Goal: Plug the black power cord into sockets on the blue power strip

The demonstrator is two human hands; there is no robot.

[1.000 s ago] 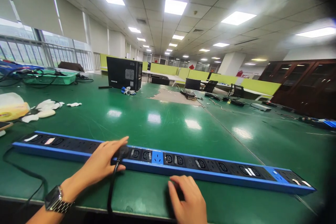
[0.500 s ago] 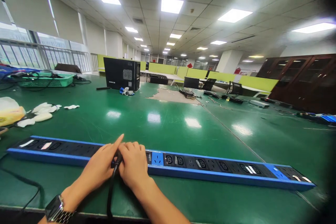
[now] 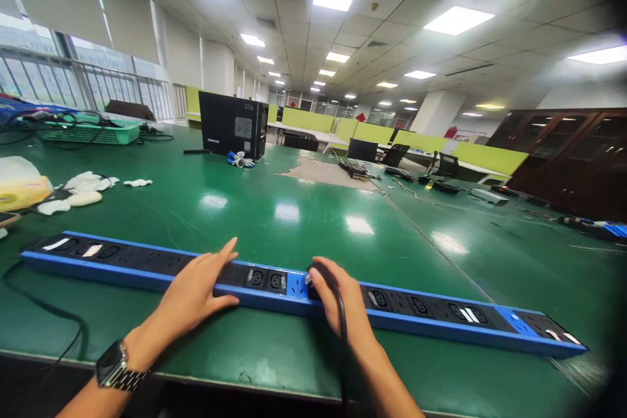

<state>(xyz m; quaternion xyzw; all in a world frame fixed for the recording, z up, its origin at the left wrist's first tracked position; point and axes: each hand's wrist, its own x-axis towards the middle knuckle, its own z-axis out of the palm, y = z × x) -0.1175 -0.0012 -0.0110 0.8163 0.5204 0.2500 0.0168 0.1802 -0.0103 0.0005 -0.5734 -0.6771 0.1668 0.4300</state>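
A long blue and black power strip lies across the near part of the green table. My left hand lies flat on the strip left of its middle, fingers stretched out, holding nothing. My right hand is closed round a black plug that sits on the strip just right of the blue middle block. The plug's black cable runs back over my right wrist toward me. A watch is on my left wrist.
A black computer case stands at the back. A green basket with cables sits far left, with white gloves and a yellow bag nearer. A black cable trails off the strip's left end. Office desks and chairs fill the background.
My right hand took the plug from beside my left hand and carried it right along the strip to a socket past the blue block. My left hand has flattened on the strip.
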